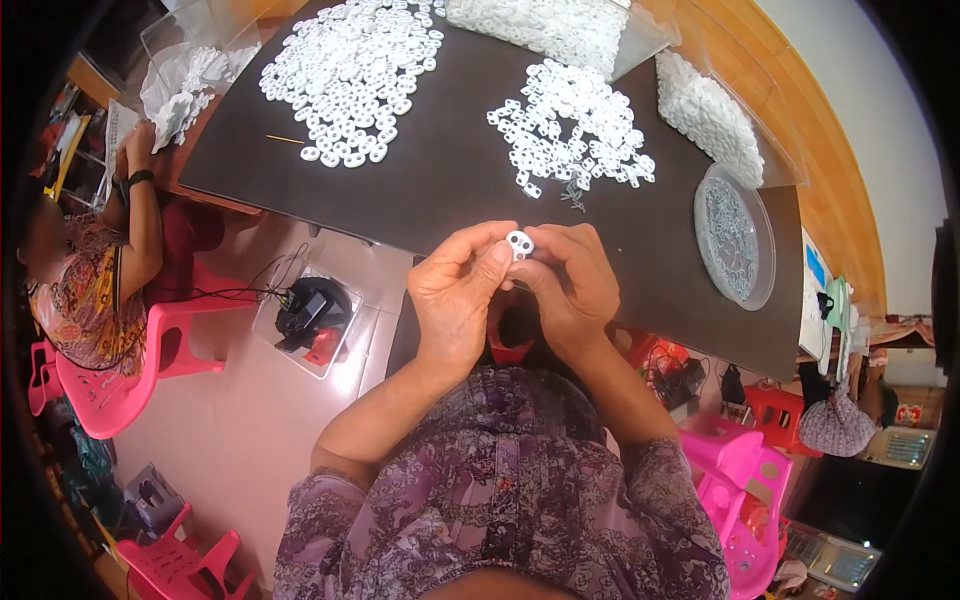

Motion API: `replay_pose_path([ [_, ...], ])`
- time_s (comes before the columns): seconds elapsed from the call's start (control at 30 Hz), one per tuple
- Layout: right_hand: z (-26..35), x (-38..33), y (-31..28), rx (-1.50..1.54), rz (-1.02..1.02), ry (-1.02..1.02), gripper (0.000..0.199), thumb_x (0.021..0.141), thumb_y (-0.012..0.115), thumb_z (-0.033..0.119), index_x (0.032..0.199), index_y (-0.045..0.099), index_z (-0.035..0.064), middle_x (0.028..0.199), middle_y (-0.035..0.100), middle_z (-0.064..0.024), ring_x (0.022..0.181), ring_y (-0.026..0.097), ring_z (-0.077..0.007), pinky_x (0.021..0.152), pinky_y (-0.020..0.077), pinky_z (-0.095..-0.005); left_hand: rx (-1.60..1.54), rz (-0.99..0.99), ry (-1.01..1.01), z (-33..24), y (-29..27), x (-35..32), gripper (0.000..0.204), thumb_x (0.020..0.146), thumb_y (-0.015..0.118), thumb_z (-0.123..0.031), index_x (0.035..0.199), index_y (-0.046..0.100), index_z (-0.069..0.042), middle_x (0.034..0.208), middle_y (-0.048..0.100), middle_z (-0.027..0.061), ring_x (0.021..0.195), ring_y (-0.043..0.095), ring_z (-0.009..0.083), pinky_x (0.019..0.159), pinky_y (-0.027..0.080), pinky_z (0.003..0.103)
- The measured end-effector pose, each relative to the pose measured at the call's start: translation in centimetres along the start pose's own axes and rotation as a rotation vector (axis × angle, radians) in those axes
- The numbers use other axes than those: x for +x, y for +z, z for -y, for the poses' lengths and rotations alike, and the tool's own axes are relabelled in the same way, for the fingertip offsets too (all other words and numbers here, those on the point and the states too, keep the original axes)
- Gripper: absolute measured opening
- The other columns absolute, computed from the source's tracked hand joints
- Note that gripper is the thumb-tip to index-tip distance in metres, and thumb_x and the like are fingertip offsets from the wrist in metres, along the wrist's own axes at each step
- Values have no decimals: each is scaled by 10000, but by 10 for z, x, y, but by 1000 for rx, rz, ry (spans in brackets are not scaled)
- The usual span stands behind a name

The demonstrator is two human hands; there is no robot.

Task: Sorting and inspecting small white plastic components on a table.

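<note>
A small white oval plastic piece with two dark holes (pixel 519 243) is held up over the table's near edge. My left hand (pixel 452 290) pinches it between thumb and index finger. From the other side my right hand (pixel 578 290) closes on the same piece with bent fingers and thumb; the fingers hide its lower part. Beyond my hands lies a heap of smaller white two-hole pieces (pixel 580 120), with a few small grey parts (pixel 573 195) at its near edge. A larger heap of white oval pieces (pixel 350 75) spreads at the far left.
Clear bins of white pieces (pixel 545 30) line the dark table's (pixel 430 150) far side. A round clear dish (pixel 768 265) of small grey parts stands right. A thin yellowish stick (pixel 284 139) lies left. Another person (pixel 95 270) sits at left near a pink chair (pixel 150 350).
</note>
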State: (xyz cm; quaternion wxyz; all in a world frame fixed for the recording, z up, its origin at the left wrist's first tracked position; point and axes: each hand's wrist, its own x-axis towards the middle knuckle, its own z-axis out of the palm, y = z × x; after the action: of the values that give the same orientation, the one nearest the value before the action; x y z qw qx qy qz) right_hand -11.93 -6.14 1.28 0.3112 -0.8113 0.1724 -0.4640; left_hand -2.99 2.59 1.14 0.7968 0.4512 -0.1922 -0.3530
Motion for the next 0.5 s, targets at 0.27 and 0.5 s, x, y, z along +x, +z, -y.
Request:
replay_pose_path([
  [0.27,-2,1,2,-18,30,-27,297,670,738,14,946,631,-15,848,618,-100,659,539,-185,557,436,-276,45,71,42,1,-7,6,217,873,608,-44,1065,625,55,895,640,71,724,552,92,633,459,211],
  [0.5,-2,0,5,-21,18,-60,264,702,726,31,943,629,-18,828,619,-94,644,531,-185,544,424,-275,9,101,55,7,-10,6,205,890,601,-79,1059,626,33,938,627,53,767,540,77,681,446,203],
])
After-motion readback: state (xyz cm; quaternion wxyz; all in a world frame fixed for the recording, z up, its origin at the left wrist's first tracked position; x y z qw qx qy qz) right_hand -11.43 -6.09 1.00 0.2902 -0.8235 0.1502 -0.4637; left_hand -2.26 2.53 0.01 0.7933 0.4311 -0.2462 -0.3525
